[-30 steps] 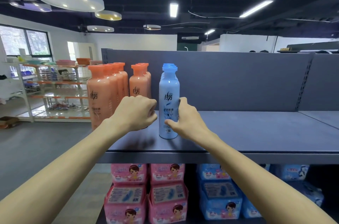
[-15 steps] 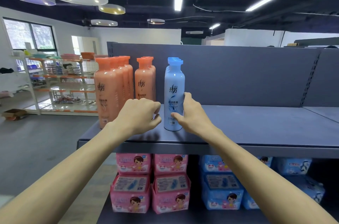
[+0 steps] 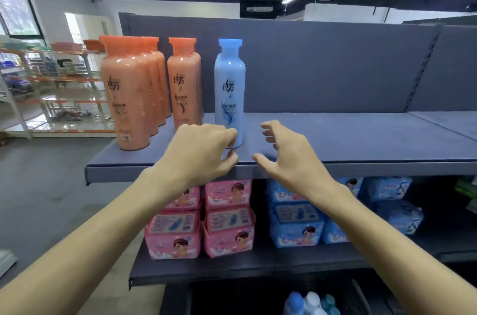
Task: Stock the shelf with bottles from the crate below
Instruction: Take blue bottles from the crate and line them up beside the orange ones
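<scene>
Reaching toward the blue bottle on the top shelf

Showing at the bottom edge, well below the blue bottle point(image 3: 229, 90), are the tops of several blue and white bottles point(image 3: 309, 301) in a dark space under the shelving; whatever holds them cannot be made out. Above them, on the lower shelf point(image 3: 232, 267), pink packs point(image 3: 198, 224) lie under the bottle and blue packs point(image 3: 296, 219) to its right. Nearer the bottle, 2 bare forearms rise to the front edge of the top shelf point(image 3: 361, 139). The left hand point(image 3: 198, 152) hovers with loosely curled fingers in front of the bottle's base, hiding its lower left; whether it touches cannot be told, and it grips nothing. The right hand point(image 3: 286, 154) hangs just right of the bottle, fingers spread and relaxed, clear of it. The bottle stands upright near the shelf's front. To its left stand 2 rows of orange bottles point(image 3: 129, 93), running back toward the grey back panel point(image 3: 335, 64).
</scene>
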A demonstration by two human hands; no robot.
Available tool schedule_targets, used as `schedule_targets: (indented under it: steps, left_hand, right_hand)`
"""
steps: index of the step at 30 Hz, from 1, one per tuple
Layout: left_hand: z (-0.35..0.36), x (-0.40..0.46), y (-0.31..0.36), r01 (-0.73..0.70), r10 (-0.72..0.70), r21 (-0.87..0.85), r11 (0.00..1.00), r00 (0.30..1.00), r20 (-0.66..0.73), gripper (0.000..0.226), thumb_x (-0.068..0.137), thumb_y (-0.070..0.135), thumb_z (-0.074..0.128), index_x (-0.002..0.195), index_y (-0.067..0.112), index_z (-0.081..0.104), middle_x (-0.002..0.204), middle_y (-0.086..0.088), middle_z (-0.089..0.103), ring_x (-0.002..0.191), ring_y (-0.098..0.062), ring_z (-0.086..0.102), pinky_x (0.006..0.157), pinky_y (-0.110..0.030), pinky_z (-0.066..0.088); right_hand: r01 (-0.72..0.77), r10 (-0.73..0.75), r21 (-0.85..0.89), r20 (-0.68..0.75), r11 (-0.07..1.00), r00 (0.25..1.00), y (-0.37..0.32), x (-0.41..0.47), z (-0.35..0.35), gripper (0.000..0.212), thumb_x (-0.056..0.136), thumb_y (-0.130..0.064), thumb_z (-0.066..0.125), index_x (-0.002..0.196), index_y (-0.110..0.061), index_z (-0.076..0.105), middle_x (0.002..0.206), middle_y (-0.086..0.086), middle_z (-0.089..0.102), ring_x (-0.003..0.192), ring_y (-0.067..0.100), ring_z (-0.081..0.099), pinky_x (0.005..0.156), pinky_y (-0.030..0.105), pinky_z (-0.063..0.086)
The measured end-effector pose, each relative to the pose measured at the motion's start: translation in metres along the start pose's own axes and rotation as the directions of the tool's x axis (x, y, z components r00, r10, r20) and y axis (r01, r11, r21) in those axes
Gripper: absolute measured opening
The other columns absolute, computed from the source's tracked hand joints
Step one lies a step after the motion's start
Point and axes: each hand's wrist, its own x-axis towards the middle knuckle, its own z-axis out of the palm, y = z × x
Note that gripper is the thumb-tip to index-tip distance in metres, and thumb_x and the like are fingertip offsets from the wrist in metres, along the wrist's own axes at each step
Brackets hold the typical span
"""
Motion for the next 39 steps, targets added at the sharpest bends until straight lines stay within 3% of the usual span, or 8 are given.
schedule_targets:
  steps: [8, 16, 21, 24, 28, 31, 36, 39]
  left_hand:
    - [0.041, -0.023, 0.065, -0.109, 0.11, -0.08, 0.991, 0.994, 0.008, 0.023, 0.079, 0.044, 0.042, 0.072, 0.022, 0.047, 0.064, 0.004, 0.053, 0.057, -0.025, 0.058, 0.046, -0.027, 0.026]
    - [0.142, -0.102, 0.163, -0.035, 0.126, -0.285, 0.958, 0.943, 0.308, 0.018, 0.069, 0.038, 0.057, 0.069, 0.022, 0.05, 0.06, 0.001, 0.054, 0.051, -0.026, 0.059, 0.043, -0.028, 0.025]
    - [0.199, -0.175, 0.225, 0.08, 0.146, -0.363, 0.928, 0.82, 0.553, 0.018, 0.071, 0.038, 0.05, 0.07, 0.021, 0.052, 0.064, -0.001, 0.059, 0.055, -0.029, 0.061, 0.045, -0.031, 0.033]
    - [0.213, -0.206, 0.249, 0.157, 0.145, -0.351, 0.923, 0.703, 0.696, 0.016, 0.083, 0.035, 0.047, 0.079, 0.019, 0.049, 0.082, -0.002, 0.063, 0.073, -0.031, 0.063, 0.055, -0.033, 0.033]
    - [0.214, -0.236, 0.273, 0.185, 0.206, -0.369, 0.911, 0.571, 0.795, 0.013, 0.09, 0.034, 0.044, 0.087, 0.021, 0.048, 0.097, -0.004, 0.063, 0.085, -0.03, 0.062, 0.062, -0.033, 0.034]
    - [0.216, -0.259, 0.287, 0.217, 0.209, -0.354, 0.91, 0.498, 0.842, 0.019, 0.089, 0.033, 0.044, 0.097, 0.019, 0.055, 0.105, -0.006, 0.064, 0.093, -0.032, 0.063, 0.069, -0.035, 0.041]
    - [0.219, -0.286, 0.303, 0.266, 0.18, -0.331, 0.906, 0.466, 0.866, 0.027, 0.088, 0.033, 0.043, 0.108, 0.018, 0.054, 0.111, -0.008, 0.063, 0.098, -0.033, 0.063, 0.074, -0.036, 0.046]
    - [0.222, -0.293, 0.307, 0.268, 0.178, -0.329, 0.905, 0.464, 0.868, 0.027, 0.089, 0.034, 0.043, 0.109, 0.019, 0.053, 0.112, -0.008, 0.063, 0.098, -0.032, 0.063, 0.073, -0.037, 0.046]
  right_hand:
    - [0.029, -0.019, -0.124, 0.082, 0.992, 0.996, 0.046, -0.072, 0.003, 0.04, 0.087, -0.03, 0.067, 0.123, -0.017, 0.057, 0.109, -0.002, 0.061, 0.098, 0.02, 0.061, 0.086, 0.041, 0.052]
    - [-0.225, 0.297, -0.25, 0.302, 0.942, 0.906, 0.118, -0.182, 0.052, 0.045, 0.09, -0.032, 0.064, 0.131, -0.016, 0.053, 0.117, 0.002, 0.058, 0.109, 0.022, 0.057, 0.086, 0.034, 0.045]
    - [-0.336, 0.475, -0.347, 0.49, 0.876, 0.731, 0.153, -0.258, 0.089, 0.037, 0.09, -0.029, 0.061, 0.124, -0.016, 0.053, 0.114, 0.003, 0.055, 0.104, 0.027, 0.058, 0.075, 0.034, 0.041]
    - [-0.367, 0.536, -0.391, 0.59, 0.844, 0.604, 0.166, -0.299, 0.106, 0.031, 0.091, -0.029, 0.059, 0.117, -0.015, 0.052, 0.11, 0.003, 0.055, 0.098, 0.029, 0.059, 0.067, 0.032, 0.038]
    - [-0.386, 0.55, -0.419, 0.761, 0.822, 0.344, 0.181, -0.344, 0.13, 0.029, 0.089, -0.024, 0.059, 0.116, -0.013, 0.056, 0.117, 0.009, 0.059, 0.104, 0.032, 0.06, 0.076, 0.036, 0.048]
    - [-0.411, 0.53, -0.424, 0.827, 0.807, 0.186, 0.186, -0.37, 0.148, 0.031, 0.089, -0.027, 0.061, 0.115, -0.012, 0.055, 0.121, 0.013, 0.056, 0.106, 0.032, 0.058, 0.077, 0.033, 0.046]
    - [-0.431, 0.58, -0.496, 0.811, 0.753, 0.079, 0.179, -0.399, 0.174, 0.076, 0.078, -0.047, 0.075, 0.138, -0.016, 0.039, 0.127, 0.012, 0.055, 0.117, 0.031, 0.055, 0.09, 0.036, 0.049]
    - [-0.405, 0.622, -0.557, 0.782, 0.725, 0.04, 0.178, -0.412, 0.19, 0.074, 0.081, -0.048, 0.074, 0.136, -0.011, 0.042, 0.134, 0.012, 0.053, 0.123, 0.028, 0.053, 0.096, 0.035, 0.047]
